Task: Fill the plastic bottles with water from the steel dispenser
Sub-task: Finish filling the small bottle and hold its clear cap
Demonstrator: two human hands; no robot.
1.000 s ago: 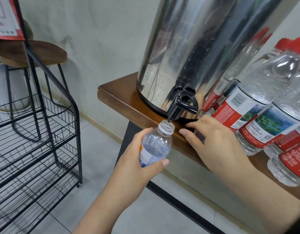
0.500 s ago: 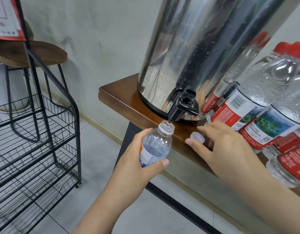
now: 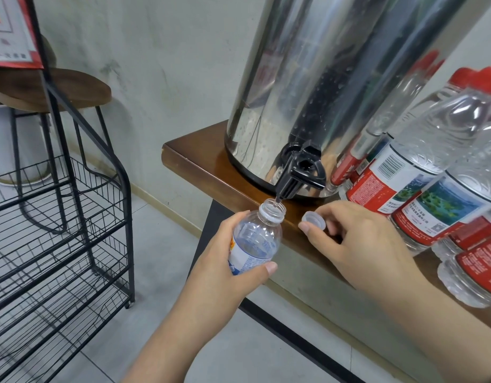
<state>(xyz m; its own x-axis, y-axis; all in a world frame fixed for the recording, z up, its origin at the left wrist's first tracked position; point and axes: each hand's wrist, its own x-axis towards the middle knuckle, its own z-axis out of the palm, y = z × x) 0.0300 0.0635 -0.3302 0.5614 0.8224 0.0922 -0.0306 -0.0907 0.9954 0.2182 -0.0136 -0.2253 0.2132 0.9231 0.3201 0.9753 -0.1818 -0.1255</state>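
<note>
A tall steel dispenser (image 3: pixel 307 87) stands on a brown wooden table (image 3: pixel 200 164). Its black tap (image 3: pixel 301 172) juts over the table's front edge. My left hand (image 3: pixel 233 261) grips a small clear plastic bottle (image 3: pixel 256 239) with a blue-and-white label, uncapped, its open mouth right under the tap's spout. A thin thread of water runs into the mouth. My right hand (image 3: pixel 352 241) pinches the bottle's translucent white cap (image 3: pixel 314 220) just above the table edge, to the right of the bottle.
Several larger clear bottles with red labels and red caps (image 3: pixel 421 172) crowd the table to the right of the dispenser. A black wire rack (image 3: pixel 59 222) stands on the tiled floor at left, with a round wooden stool (image 3: pixel 45 89) behind it.
My right hand has drawn back from beneath the tap toward the table edge and now holds the white cap in plain sight. The bottle stays under the spout.
</note>
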